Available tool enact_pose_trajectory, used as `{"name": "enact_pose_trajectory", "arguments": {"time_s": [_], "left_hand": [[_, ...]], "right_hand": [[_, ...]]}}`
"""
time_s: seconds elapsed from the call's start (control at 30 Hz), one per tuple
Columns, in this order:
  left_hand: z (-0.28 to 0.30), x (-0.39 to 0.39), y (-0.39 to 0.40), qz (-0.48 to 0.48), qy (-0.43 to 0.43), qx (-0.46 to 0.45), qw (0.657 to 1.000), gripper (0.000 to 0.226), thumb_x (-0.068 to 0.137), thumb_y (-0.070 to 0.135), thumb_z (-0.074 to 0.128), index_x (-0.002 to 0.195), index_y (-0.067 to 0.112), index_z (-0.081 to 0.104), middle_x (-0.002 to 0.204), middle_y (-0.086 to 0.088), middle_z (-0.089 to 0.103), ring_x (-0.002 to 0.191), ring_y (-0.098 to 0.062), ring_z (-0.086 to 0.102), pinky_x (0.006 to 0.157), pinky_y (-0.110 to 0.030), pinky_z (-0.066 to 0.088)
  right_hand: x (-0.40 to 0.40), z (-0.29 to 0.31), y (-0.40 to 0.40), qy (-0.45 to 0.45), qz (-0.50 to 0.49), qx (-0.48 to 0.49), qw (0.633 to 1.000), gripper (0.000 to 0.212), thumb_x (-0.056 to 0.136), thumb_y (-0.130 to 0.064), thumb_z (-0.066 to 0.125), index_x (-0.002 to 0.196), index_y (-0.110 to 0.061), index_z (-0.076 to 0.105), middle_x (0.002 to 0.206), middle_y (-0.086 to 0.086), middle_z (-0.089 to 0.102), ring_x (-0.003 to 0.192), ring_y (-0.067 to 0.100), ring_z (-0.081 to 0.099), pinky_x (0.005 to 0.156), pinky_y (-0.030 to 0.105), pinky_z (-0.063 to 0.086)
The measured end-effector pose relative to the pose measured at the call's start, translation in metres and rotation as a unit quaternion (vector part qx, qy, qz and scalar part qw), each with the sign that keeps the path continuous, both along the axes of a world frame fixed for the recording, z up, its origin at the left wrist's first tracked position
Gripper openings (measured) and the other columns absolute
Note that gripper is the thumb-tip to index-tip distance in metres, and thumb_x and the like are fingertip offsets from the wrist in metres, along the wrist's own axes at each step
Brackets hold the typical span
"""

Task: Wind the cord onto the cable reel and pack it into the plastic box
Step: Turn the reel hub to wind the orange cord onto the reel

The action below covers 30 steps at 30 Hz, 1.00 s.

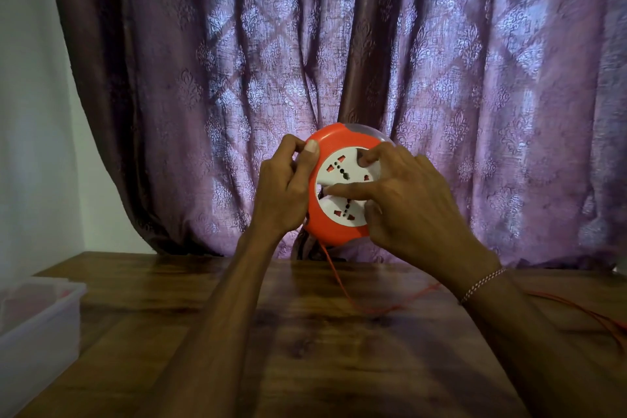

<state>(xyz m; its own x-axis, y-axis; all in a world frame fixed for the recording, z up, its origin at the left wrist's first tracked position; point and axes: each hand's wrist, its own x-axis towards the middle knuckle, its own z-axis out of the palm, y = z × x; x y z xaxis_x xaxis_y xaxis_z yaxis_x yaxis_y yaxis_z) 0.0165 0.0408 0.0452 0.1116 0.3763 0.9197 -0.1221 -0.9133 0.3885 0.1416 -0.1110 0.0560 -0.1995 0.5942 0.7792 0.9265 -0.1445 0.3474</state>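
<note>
Purple patterned curtain (373, 44) fills the background, w/ a dark wood table (305, 349) below it. Cable reel (339, 224) is held up in the air above the table's far edge, round face turned toward the camera, i.e. its spin axis runs roughly toward the viewer. Left hand (285, 187) is closed round the reel's left rim, thumb over the orange front, other fingers wrapped behind, so it acts as the steady grip. Right hand (407, 204) lies on the white socket disc (342, 180) in the middle: fingertips (334, 192) pressed on it, fingers bent but spread, not clamped round anything. Turning move looks like the right hand's job, since its fingers already sit on the disc, off-centre enough to crank it. Cord (336, 276) leaves the reel at the bottom edge, drops straight down to the table, then runs right along the top toward the table's right edge; so slack feeds in from below and right, on the right hand's side. How much cord is already wound I can't tell, prob. hidden inside the rim. Plastic box (40, 316) waits at the table's left edge, well apart from the reel and nearer the left hand, so packing likely goes leftward once the cord is in.
</note>
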Motion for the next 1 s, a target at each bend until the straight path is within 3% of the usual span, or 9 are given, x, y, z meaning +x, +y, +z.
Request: {"name": "enact_pose_trajectory", "arguments": {"time_s": [0.1,0.2,0.33,0.43,0.53,0.63,0.73,0.83,1.0], "left_hand": [[0.000,0.000,0.000,-0.003,-0.003,0.000,1.000,0.030,0.101,0.051,0.043,0.081,0.029,0.047,0.055,0.008,0.058,0.045,-0.004,0.044,0.044,-0.034,0.037],[0.001,0.001,0.000,-0.008,-0.013,-0.004,1.000,0.029,0.102,0.048,0.045,0.081,0.028,0.047,0.053,0.004,0.054,0.046,-0.005,0.043,0.045,-0.039,0.036],[0.001,0.001,-0.001,0.000,-0.009,-0.002,1.000,0.029,0.102,0.048,0.044,0.081,0.030,0.048,0.058,0.002,0.060,0.046,-0.003,0.048,0.044,-0.033,0.039],[0.000,0.001,0.000,0.001,-0.007,-0.006,1.000,0.033,0.102,0.049,0.043,0.083,0.024,0.050,0.067,-0.008,0.063,0.048,-0.007,0.051,0.045,-0.041,0.041],[0.001,0.001,0.001,-0.002,-0.006,-0.003,1.000,0.030,0.102,0.050,0.043,0.081,0.028,0.049,0.064,-0.013,0.059,0.049,-0.010,0.048,0.047,-0.044,0.039],[0.001,0.000,0.000,0.000,-0.010,-0.003,1.000,0.029,0.102,0.050,0.043,0.080,0.031,0.048,0.057,-0.003,0.054,0.049,-0.008,0.046,0.046,-0.042,0.039],[0.001,0.001,0.000,-0.002,-0.010,-0.001,1.000,0.028,0.102,0.050,0.043,0.080,0.033,0.047,0.058,0.009,0.058,0.047,-0.003,0.047,0.046,-0.036,0.039],[0.000,0.001,0.000,-0.006,-0.006,0.002,1.000,0.028,0.102,0.049,0.043,0.081,0.031,0.048,0.059,0.005,0.058,0.047,-0.005,0.047,0.046,-0.038,0.038],[0.001,0.001,-0.001,0.000,-0.003,0.011,1.000,0.027,0.102,0.048,0.044,0.082,0.030,0.048,0.060,0.005,0.061,0.047,-0.007,0.049,0.045,-0.032,0.039]], "right_hand": [[0.000,-0.002,0.003,0.048,0.007,0.041,0.998,0.050,0.075,-0.046,0.060,0.125,-0.050,0.060,0.105,0.004,0.061,0.098,0.026,0.060,0.077,0.038,0.043],[-0.002,-0.002,0.004,0.112,0.028,0.078,0.990,0.060,0.074,-0.068,0.059,0.129,-0.043,0.059,0.086,0.003,0.074,0.081,0.029,0.069,0.070,0.038,0.054],[-0.002,-0.001,0.003,0.142,0.059,0.080,0.985,0.054,0.082,-0.064,0.057,0.128,-0.036,0.061,0.077,0.000,0.076,0.082,0.030,0.071,0.072,0.041,0.056],[-0.001,0.000,0.001,0.119,0.071,0.093,0.986,0.044,0.085,-0.052,0.063,0.123,-0.029,0.066,0.084,0.001,0.074,0.085,0.030,0.067,0.071,0.041,0.054],[0.004,0.003,0.001,0.062,0.115,0.081,0.988,0.027,0.085,-0.023,0.064,0.111,-0.020,0.072,0.102,0.007,0.067,0.092,0.032,0.058,0.072,0.043,0.051],[0.008,0.005,0.001,-0.001,0.110,0.000,0.994,0.034,0.076,-0.008,0.066,0.101,-0.029,0.076,0.125,0.007,0.060,0.108,0.032,0.052,0.077,0.042,0.048],[0.004,0.003,0.001,-0.001,0.076,-0.043,0.996,0.042,0.077,-0.013,0.063,0.109,-0.038,0.074,0.137,0.008,0.053,0.122,0.035,0.047,0.083,0.045,0.047],[-0.001,0.003,0.001,-0.007,0.036,-0.043,0.998,0.048,0.080,-0.026,0.041,0.115,-0.046,0.069,0.138,0.005,0.050,0.119,0.034,0.046,0.081,0.044,0.045],[0.000,0.000,0.002,-0.018,0.010,-0.002,1.000,0.057,0.079,-0.036,0.025,0.115,-0.051,0.066,0.129,0.003,0.054,0.112,0.030,0.050,0.074,0.040,0.042]]}}
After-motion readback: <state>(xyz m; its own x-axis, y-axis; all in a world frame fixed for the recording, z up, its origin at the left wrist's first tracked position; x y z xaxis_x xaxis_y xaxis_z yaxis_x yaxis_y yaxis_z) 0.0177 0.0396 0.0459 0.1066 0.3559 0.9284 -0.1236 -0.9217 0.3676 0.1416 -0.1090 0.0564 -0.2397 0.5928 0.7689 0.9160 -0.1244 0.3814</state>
